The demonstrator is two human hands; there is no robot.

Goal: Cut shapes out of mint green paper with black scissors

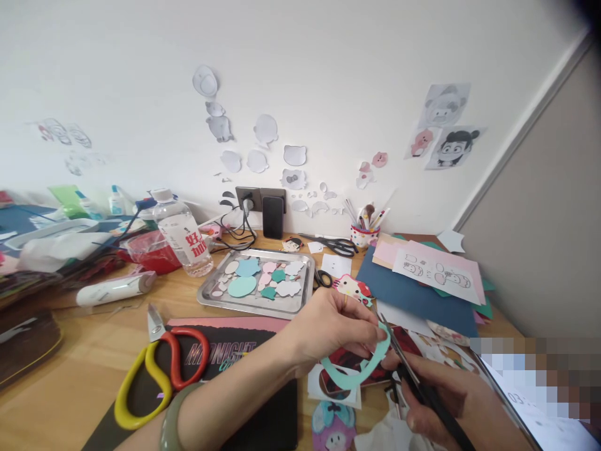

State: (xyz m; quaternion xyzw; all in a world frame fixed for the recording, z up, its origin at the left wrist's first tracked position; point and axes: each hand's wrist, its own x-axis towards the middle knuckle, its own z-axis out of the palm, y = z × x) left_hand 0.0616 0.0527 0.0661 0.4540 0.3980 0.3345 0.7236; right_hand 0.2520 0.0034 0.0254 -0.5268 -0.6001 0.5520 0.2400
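Observation:
My left hand (335,326) pinches a turquoise curved strip of paper (350,379) between thumb and fingers. The strip bends in a ring-like loop below my fingers. My right hand (436,398) is wrapped round black-handled scissors (425,394). Their blades point up and away, beside the strip's upper right end; I cannot tell whether they touch it. Under my hands lie a white sheet with a cut-out hole (335,391), a purple and blue paper character (333,426) and white paper scraps (389,432).
A metal tray (213,294) of cut paper shapes stands behind my left arm. Large red-and-yellow scissors (176,363) lie on a black folder (277,407) at left. A bottle (185,232) stands at back left. Blue paper (413,294) and a lit screen (521,388) are at right.

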